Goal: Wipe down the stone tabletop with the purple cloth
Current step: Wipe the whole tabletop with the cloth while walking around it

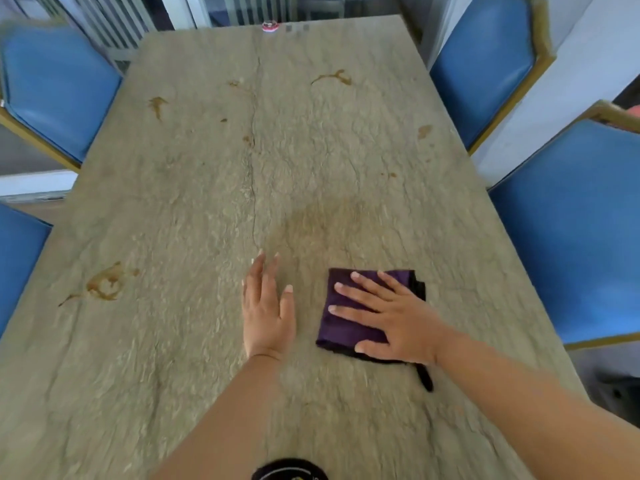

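- Tabletop: grey-green veined stone, marked by brown stains at the left and far end; a faint brownish smear is seen mid-surface.
- Blue chairs: padded, gold-framed, set along both sides.
- Purple cloth: folded, laid flat near the right edge.
- Right hand: pressed flat on the cloth, fingers spread.
- Left hand: flat, fingers extended, empty, just beside the cloth.
- Small red-and-white object at the far edge: blurred, unidentifiable; no writing legible.
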Motion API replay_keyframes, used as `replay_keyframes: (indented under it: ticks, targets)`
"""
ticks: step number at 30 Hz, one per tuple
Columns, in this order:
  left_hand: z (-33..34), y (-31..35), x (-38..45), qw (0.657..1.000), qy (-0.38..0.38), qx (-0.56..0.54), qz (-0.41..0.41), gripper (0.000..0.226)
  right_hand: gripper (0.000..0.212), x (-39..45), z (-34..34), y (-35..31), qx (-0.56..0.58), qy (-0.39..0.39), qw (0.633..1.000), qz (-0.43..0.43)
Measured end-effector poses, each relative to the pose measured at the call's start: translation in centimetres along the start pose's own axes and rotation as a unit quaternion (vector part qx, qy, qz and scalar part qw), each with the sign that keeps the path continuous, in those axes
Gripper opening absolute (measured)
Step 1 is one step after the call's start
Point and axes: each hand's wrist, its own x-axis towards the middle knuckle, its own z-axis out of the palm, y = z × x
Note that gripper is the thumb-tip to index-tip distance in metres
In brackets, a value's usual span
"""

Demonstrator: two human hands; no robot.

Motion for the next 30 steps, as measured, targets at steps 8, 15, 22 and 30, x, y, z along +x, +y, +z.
replay_keyframes:
  ticks: [8,15,22,30]
  targets:
    - [2.5,2.3,-0.1,0.967,-0.057,0.242,-0.059,0.056,0.064,2.5,0.3,-3.1,0.026,0.019,0.961,0.273]
    - [8.9,8.3,0.2,0.96,-0.16,0.221,0.064,0.048,0.059,-8.1,0.9,3.1,-0.006,0.046,0.98,0.191]
    - [12.4,11.1,1.8,0.945,-0.141,0.295,-0.012,0.053,0.059,-3.7,-1.7,12.7,0.058,-0.011,0.9,0.432]
    - [14.0,11.1,6.3,0.933,-0.079,0.339,-0.093,0.056,0.057,-6.0,-0.6,12.6,0.026,0.029,0.983,0.177]
